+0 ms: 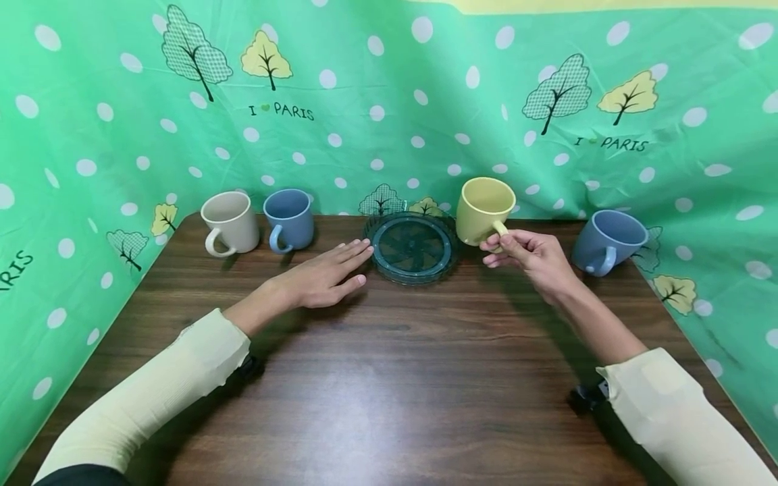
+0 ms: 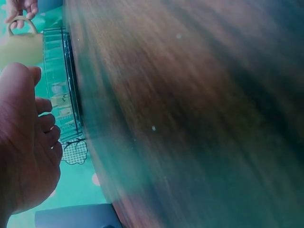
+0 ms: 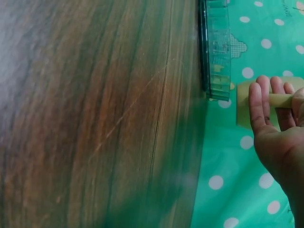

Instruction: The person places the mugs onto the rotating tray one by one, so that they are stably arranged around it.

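The right hand (image 1: 535, 262) pinches the handle of a yellow mug (image 1: 480, 210), which is upright. In the right wrist view the mug (image 3: 243, 107) appears off the wooden surface, with the right hand's (image 3: 280, 137) thumb and fingers at its handle. A round, clear dark-green tray (image 1: 413, 277) lies at the back middle, just left of the mug. The left hand (image 1: 325, 275) has its fingers extended, fingertips at the tray's left edge; whether they touch is unclear. In the left wrist view the left hand (image 2: 28, 142) is beside the tray (image 2: 61, 85).
A white mug (image 1: 236, 226) and a blue mug (image 1: 294, 221) stand at the back left of the brown table (image 1: 377, 378). Another blue mug (image 1: 610, 236) stands at the back right, near the right hand. A green patterned cloth (image 1: 365, 81) hangs behind.
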{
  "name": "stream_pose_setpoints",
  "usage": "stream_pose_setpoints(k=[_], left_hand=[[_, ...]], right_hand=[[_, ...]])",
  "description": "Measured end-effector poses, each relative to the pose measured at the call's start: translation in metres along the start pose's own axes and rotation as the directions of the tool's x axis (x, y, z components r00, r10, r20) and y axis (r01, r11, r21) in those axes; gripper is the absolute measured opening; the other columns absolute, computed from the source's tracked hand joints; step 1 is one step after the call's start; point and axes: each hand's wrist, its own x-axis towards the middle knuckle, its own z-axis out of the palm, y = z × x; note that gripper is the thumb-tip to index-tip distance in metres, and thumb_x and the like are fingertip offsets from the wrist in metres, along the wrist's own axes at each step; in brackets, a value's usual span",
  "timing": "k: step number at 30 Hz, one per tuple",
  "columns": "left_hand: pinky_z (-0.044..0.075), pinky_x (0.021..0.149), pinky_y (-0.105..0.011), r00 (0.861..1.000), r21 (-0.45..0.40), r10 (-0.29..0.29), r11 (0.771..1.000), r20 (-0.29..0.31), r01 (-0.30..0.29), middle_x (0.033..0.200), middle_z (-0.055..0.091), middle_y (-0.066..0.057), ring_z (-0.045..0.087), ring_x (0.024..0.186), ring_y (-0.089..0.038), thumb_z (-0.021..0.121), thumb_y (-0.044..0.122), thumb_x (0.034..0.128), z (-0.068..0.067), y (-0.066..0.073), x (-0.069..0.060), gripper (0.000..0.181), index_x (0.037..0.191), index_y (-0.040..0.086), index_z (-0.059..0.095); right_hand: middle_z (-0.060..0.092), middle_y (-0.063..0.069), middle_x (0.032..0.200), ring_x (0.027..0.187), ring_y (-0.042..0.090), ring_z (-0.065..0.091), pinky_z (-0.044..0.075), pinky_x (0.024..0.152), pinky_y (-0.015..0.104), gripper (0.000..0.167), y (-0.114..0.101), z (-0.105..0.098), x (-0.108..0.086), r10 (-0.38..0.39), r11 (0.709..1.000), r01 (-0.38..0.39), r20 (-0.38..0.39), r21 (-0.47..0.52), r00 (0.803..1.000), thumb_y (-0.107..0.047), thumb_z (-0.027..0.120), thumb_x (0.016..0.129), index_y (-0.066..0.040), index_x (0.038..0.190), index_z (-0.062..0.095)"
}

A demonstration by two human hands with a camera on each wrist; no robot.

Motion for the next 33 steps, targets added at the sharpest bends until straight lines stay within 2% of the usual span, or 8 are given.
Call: stream_pose_setpoints(k=[13,24,33], left_hand=[[0.014,0.148,-0.052,1.0,0.005,0.001,1.0,-0.008,-0.001,0.191,0.016,-0.014,0.014,0.179,-0.034,0.04,0.046,0.123,-0.001,0.0,0.001,0.071,0.181,0.009,0.021],[0.015,0.148,-0.053,1.0,0.011,0.007,1.0,-0.009,-0.007,0.191,0.016,-0.013,0.014,0.179,-0.035,0.041,0.046,0.1225,-0.001,0.001,0.002,0.072,0.181,0.009,0.022],[0.015,0.148,-0.052,1.0,0.009,0.003,1.0,-0.007,-0.003,0.191,0.018,-0.014,0.014,0.179,-0.034,0.041,0.046,0.1229,-0.001,0.0,0.002,0.071,0.181,0.01,0.021]], right_hand=[[0.087,0.002,0.108,0.09,0.014,0.085,0.071,0.084,0.029,0.031,0.004,0.019,0.012,-0.021,1.0,0.022,0.036,-0.022,0.999,-0.016,0.059,0.118,0.012,0.119,0.072],[0.087,-0.003,0.11,0.092,0.012,0.085,0.071,0.086,0.03,0.036,0.007,0.032,0.013,0.032,0.996,-0.026,0.079,-0.08,0.996,-0.018,0.056,0.119,0.016,0.124,0.068],[0.085,-0.002,0.112,0.091,0.011,0.083,0.071,0.086,0.03,0.037,0.009,0.045,0.017,0.067,0.989,-0.054,0.1,-0.137,0.993,-0.012,0.053,0.121,0.022,0.128,0.064]])
